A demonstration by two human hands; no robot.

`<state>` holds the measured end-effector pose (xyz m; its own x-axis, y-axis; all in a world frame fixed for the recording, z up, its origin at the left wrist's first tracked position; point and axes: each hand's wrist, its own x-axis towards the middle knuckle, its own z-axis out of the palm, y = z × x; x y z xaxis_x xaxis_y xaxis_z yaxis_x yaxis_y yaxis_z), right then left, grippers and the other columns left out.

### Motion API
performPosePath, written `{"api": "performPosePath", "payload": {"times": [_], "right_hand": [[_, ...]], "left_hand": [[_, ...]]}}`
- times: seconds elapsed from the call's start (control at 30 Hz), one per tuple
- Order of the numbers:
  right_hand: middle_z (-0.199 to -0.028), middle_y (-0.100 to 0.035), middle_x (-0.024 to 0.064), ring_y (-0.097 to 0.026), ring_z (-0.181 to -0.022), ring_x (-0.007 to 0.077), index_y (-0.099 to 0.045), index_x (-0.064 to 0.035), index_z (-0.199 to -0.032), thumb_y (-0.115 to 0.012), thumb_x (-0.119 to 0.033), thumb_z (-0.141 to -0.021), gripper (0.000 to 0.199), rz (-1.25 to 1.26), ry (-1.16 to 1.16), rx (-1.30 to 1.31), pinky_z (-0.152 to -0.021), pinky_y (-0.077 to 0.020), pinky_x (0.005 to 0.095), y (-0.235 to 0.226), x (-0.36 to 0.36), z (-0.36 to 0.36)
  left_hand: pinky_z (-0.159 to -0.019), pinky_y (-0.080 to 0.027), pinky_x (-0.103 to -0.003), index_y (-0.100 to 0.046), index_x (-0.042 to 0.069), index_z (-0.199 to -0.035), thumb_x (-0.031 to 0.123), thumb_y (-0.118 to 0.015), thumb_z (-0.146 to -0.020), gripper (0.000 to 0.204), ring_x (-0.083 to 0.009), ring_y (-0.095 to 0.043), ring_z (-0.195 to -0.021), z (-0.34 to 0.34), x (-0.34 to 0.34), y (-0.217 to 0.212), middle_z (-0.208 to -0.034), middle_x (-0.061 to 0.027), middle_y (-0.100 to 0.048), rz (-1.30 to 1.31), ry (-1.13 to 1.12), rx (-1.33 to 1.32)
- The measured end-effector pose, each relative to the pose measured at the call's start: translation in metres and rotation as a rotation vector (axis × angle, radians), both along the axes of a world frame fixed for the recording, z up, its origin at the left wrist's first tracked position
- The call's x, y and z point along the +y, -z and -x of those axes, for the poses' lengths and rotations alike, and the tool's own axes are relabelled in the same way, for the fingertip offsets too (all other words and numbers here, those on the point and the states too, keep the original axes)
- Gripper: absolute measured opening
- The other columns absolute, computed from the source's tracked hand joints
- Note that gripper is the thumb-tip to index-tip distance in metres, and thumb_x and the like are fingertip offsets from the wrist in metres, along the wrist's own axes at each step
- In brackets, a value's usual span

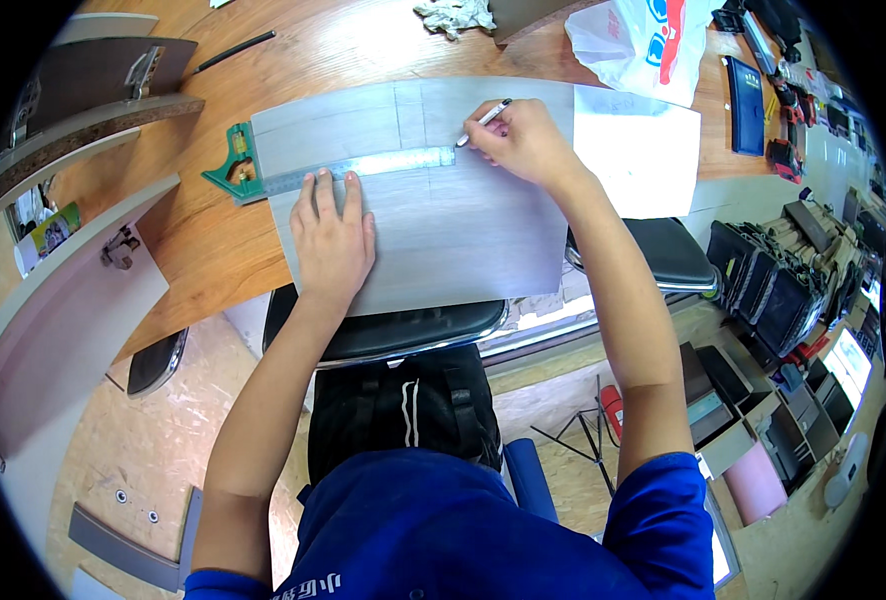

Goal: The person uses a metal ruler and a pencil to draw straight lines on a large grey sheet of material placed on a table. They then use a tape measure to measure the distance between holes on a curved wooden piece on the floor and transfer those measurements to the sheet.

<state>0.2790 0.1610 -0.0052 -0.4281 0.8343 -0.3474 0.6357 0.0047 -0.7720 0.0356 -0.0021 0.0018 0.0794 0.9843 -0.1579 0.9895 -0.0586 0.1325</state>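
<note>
A grey board (463, 240) with thin pencil-like lines lies on the wooden table, its near edge reaching past the table's edge. Across it runs the steel blade of a combination square (393, 162), whose green head (240, 168) butts against the board's left edge. My left hand (331, 235) lies flat with fingers spread, the fingertips on the blade and the palm on the board. Between the fingers of my right hand (518, 140) is a white pen with a black end (483, 123). Its tip meets the board close to the right end of the blade.
White paper (643, 150) lies right of the board, below a plastic bag (643, 45). A dark blue notebook (746, 105) is farther right. Hinged panels (83, 240) stand at the left. Black stools (413, 330) sit beneath the board's near side. A black stick (235, 51) lies at the back.
</note>
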Motion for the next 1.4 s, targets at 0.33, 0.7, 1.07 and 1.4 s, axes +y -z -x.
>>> {"api": "performPosePath", "payload": {"times": [0.33, 0.7, 1.07, 1.4], "right_hand": [[-0.072, -0.071, 0.0106, -0.067, -0.064, 0.015, -0.072, -0.0012, -0.088, -0.066, -0.019, -0.089, 0.019, 0.049, 0.139, 0.192, -0.066, -0.0536, 0.0302, -0.007, -0.012, 0.0], [-0.082, -0.072, 0.0082, -0.064, -0.066, 0.0097, -0.069, 0.0015, -0.1, -0.066, -0.015, -0.096, 0.017, 0.227, 0.44, 0.393, -0.062, -0.0525, 0.0237, 0.015, -0.035, -0.008], [-0.079, -0.073, 0.0157, -0.072, -0.07, 0.023, -0.072, -0.001, -0.093, -0.069, -0.019, -0.09, 0.019, 0.054, 0.067, 0.138, -0.069, -0.0566, 0.0315, -0.001, -0.031, 0.069], [-0.078, -0.07, 0.0217, -0.071, -0.073, 0.0334, -0.073, 0.0008, -0.088, -0.069, -0.021, -0.086, 0.023, -0.026, -0.132, 0.202, -0.07, -0.0564, 0.0376, 0.012, -0.023, 0.145]], "left_hand": [[-0.11, -0.032, -0.053, -0.053, 0.003, -0.139, 0.025, -0.063, -0.092, 0.053, -0.0428, -0.036, -0.136, 0.0, 0.001, -0.001, -0.143, -0.0269, -0.042, -0.008, 0.004, -0.01], [-0.109, -0.034, -0.054, -0.053, 0.003, -0.139, 0.024, -0.065, -0.09, 0.055, -0.0437, -0.039, -0.135, 0.0, -0.001, -0.003, -0.143, -0.0271, -0.044, -0.008, -0.014, -0.023], [-0.109, -0.033, -0.053, -0.054, 0.003, -0.138, 0.024, -0.065, -0.089, 0.054, -0.0435, -0.038, -0.135, 0.003, -0.001, 0.0, -0.142, -0.028, -0.044, -0.015, -0.02, -0.059], [-0.108, -0.032, -0.054, -0.057, 0.005, -0.134, 0.026, -0.067, -0.088, 0.052, -0.042, -0.038, -0.135, 0.005, -0.003, 0.006, -0.141, -0.0254, -0.045, -0.049, -0.047, -0.094]]}}
